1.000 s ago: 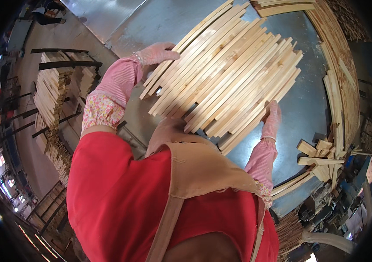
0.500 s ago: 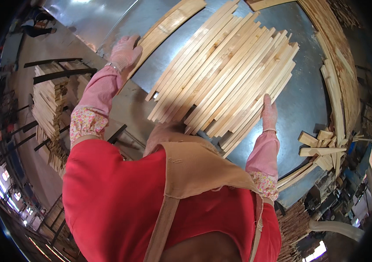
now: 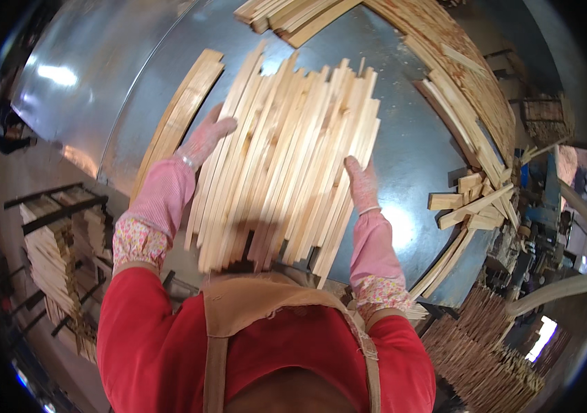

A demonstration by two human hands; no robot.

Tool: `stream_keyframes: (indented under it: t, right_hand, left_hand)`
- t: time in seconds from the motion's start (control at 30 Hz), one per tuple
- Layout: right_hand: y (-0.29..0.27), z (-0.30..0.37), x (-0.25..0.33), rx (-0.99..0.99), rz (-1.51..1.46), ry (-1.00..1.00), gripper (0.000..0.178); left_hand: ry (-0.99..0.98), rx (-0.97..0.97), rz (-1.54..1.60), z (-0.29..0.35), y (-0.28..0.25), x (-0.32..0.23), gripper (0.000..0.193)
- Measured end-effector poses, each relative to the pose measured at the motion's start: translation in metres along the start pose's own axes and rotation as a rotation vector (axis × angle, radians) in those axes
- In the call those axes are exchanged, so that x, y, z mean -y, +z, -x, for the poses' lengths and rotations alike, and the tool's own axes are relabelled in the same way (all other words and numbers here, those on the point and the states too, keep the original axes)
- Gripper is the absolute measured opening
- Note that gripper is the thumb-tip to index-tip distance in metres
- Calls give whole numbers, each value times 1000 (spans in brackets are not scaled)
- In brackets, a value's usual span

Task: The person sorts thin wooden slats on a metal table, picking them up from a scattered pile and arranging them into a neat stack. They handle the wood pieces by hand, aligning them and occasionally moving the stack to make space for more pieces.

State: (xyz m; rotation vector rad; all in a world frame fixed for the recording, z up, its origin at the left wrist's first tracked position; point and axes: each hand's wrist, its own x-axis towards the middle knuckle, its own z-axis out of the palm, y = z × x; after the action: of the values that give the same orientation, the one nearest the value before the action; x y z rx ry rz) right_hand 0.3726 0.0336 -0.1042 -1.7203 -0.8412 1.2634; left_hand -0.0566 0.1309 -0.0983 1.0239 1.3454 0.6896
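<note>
A wide layer of pale wooden strips (image 3: 273,151) lies side by side in front of me, with uneven ends. At its left edge my left hand (image 3: 204,140), in a pinkish glove, grips the outer strips with the thumb over the top. My right hand (image 3: 362,184), gloved alike, holds the opposite edge, its thumb upward and its fingers partly hidden by the wood. The near ends of the strips come close to my brown apron (image 3: 273,299). Left of the layer, a separate pair of longer boards (image 3: 180,117) rests on the metal tabletop (image 3: 403,148).
More boards (image 3: 293,17) lie at the far edge. A rough wooden rail (image 3: 472,89) borders the right side, with a heap of short offcuts (image 3: 476,199) beside it. Stacked strips stand on a black rack (image 3: 63,241) at left, and large stacks (image 3: 479,344) stand lower right.
My left hand has moved from beside the separate boards onto the left edge of the strip layer. The view has shifted, and the strips now run more straight away from me.
</note>
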Motion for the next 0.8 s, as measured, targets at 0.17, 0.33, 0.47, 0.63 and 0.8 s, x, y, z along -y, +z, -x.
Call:
stream_keyframes:
  t: [0.17, 0.33, 0.47, 0.63, 0.8]
  right_hand:
    - [-3, 33, -16, -30, -358, 114, 92]
    - [-21, 53, 14, 63, -498, 24, 82]
    - [-43, 69, 90, 40, -524, -253, 72]
    - [-89, 113, 213, 70, -471, -647, 62]
    - [-86, 96, 243, 64, -449, -871, 56]
  left_hand:
    - [-139, 90, 145, 27, -1, -11, 86]
    - [-81, 175, 321, 23, -12, -6, 85]
    - [161, 251, 382, 30, -13, -101, 86]
    - [577, 356, 321, 42, 3, -237, 93]
    - [893, 401, 180, 70, -38, -282, 69]
